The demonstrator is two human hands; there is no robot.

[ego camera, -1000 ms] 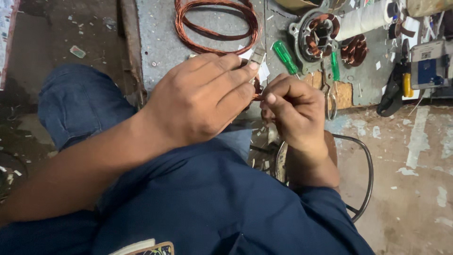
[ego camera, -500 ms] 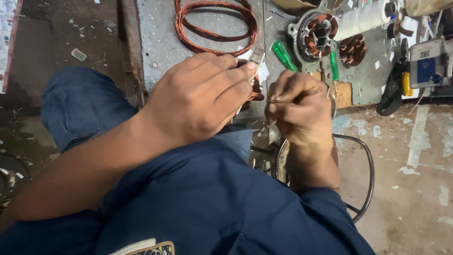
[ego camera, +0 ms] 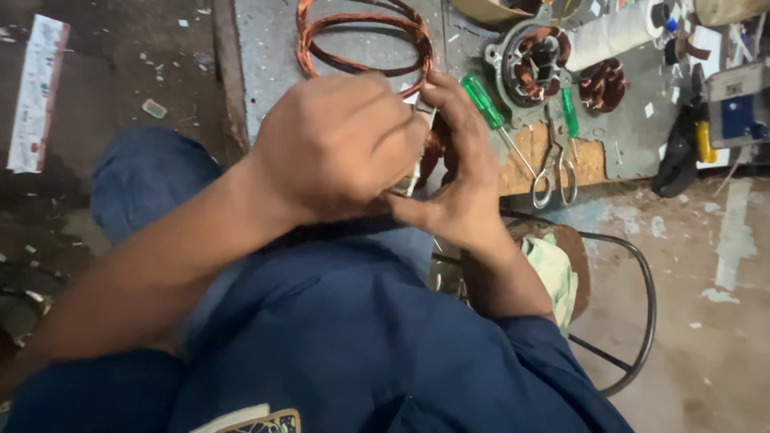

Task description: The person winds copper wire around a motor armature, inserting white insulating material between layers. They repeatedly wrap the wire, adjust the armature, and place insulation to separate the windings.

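Head view: left hand (ego camera: pixel 341 148) and right hand (ego camera: pixel 461 172) together, grips closed on a small copper coil (ego camera: pixel 433 152).

Glossy copper wire coil (ego camera: pixel 361 40)

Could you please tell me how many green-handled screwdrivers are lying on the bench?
2: one green-handled screwdriver lies just right of the hands, the other beside the motor stator. More may be hidden.

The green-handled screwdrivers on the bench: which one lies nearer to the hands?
The larger screwdriver, just right of the right hand. The smaller screwdriver lies farther right, past the motor stator.
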